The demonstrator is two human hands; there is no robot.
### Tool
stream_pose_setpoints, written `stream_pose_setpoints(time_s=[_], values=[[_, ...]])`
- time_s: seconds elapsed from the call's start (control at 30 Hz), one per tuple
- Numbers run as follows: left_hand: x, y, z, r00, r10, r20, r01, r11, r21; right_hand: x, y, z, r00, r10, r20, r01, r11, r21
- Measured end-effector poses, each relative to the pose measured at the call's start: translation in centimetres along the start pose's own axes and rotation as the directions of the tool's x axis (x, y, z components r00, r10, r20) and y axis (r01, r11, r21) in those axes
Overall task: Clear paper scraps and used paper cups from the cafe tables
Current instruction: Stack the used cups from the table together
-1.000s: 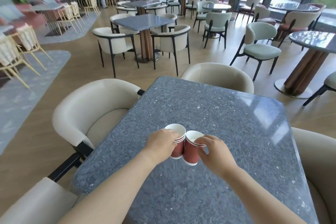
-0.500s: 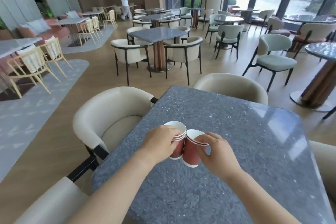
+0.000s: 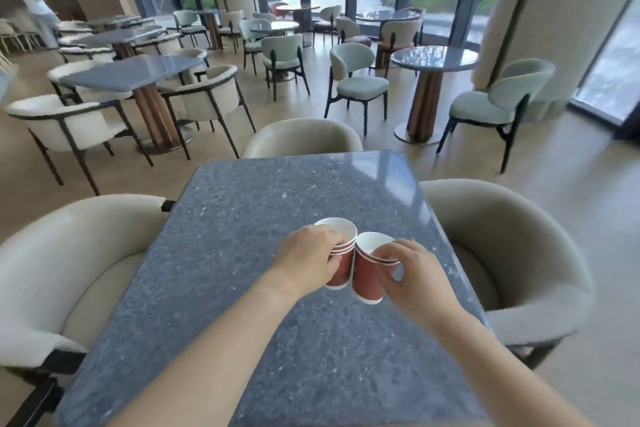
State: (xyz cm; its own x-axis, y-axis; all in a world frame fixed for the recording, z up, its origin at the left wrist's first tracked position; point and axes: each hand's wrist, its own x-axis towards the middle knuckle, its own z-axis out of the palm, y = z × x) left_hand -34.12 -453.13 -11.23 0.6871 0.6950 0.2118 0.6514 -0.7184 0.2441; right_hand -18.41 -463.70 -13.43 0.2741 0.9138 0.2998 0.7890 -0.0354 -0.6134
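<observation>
Midway through gathering cups, by the look of it. Holds one red paper cup per hand, low over the worktop (image 3: pixel 263 211), with the rims leaning away from the body. Wraps the left hand (image 3: pixel 306 258) round the left cup (image 3: pixel 341 269), fingers curled on its side just under the rim. Pinches the right cup (image 3: pixel 367 276) at the lip with the right hand (image 3: pixel 417 276), thumb and fingertips closed on the edge. Brings them side by side, touching, directly between the two hands. Cannot tell whether the bases rest on the worktop or hang clear, nor whether the banded rims mean nested stacks. Next, probably: slip one into the other to free a hand. Calls for raising the right cup above the left rim and lining up the mouths. Sees no paper scraps near either hand.
</observation>
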Motion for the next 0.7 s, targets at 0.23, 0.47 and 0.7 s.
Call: stream_pose_setpoints(time_s=[0.23, 0.47, 0.7], values=[[0.4, 13.9, 3.3, 0.952, 0.305, 0.0, -0.304, 0.949, -0.084, -10.9, 5.0, -9.1, 0.947, 0.197, -0.254, -0.208, 0.978, -0.016], [-4.6, 29.9, 6.2, 0.834, 0.551, 0.02, -0.527, 0.808, -0.263, -26.2, 8.4, -17.9, 0.812, 0.37, -0.45, -0.424, 0.905, -0.021], [-11.1, 44.9, 9.3, 0.573, 0.819, -0.027, -0.757, 0.517, -0.4, -41.8, 9.7, -24.5, 0.6, 0.474, -0.644, -0.624, 0.781, -0.007]])
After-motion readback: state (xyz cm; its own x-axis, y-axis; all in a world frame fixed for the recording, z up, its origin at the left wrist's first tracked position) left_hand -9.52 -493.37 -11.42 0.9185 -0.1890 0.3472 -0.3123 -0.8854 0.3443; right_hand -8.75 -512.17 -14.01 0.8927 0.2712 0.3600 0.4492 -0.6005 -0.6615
